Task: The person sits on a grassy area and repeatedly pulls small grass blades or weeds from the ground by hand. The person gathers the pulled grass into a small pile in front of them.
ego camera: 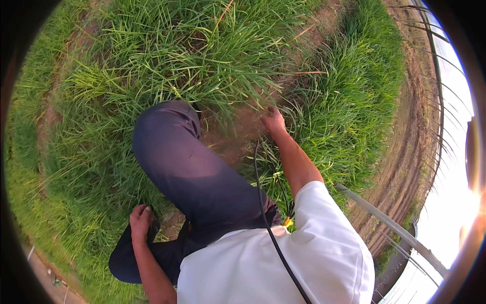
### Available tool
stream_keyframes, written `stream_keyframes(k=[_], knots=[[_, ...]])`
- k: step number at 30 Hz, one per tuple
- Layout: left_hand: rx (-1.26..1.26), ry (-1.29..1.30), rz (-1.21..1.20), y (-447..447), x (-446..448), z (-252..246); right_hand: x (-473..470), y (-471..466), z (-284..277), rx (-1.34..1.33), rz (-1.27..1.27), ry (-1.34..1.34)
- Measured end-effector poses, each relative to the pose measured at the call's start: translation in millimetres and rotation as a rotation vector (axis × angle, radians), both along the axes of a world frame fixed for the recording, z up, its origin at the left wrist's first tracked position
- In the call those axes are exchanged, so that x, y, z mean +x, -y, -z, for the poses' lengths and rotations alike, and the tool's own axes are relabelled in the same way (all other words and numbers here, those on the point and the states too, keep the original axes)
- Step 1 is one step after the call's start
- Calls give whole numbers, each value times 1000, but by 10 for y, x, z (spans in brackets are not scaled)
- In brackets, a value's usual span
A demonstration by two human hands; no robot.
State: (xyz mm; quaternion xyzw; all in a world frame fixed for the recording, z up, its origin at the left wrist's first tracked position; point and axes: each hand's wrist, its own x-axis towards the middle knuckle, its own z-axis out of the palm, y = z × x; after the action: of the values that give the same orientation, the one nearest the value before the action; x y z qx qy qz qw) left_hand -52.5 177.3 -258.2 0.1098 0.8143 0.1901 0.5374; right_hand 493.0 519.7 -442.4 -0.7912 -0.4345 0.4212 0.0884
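My right hand (273, 119) reaches down over bare soil (243, 121) in a gap between rows of long, narrow green leaves. Its fingers are curled beside the tips of a leafy clump (228, 72); whether they pinch anything does not show. My left hand (141, 220) hangs by my bent knee at the lower left, its fingers folded in, close to more green leaves (110, 190). What lies inside that hand is hidden. A black cable (262, 201) runs from the soil up across my white shirt.
A dense green row (341, 98) stands on the right, with a brown furrowed strip (406, 152) beyond it. A grey metal pole (398, 230) slants at the lower right, near the curved greenhouse-like wall (455, 98). My dark-trousered leg (190, 163) crosses the middle.
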Motion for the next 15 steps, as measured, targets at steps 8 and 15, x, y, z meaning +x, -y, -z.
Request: stream_keyframes(k=[8,15], knots=[[-27,-69,15,-35,41,-33,-215,-25,242,-142,85,-243],[-4,-25,32,26,59,131,153,258,-531,313,121,-83]])
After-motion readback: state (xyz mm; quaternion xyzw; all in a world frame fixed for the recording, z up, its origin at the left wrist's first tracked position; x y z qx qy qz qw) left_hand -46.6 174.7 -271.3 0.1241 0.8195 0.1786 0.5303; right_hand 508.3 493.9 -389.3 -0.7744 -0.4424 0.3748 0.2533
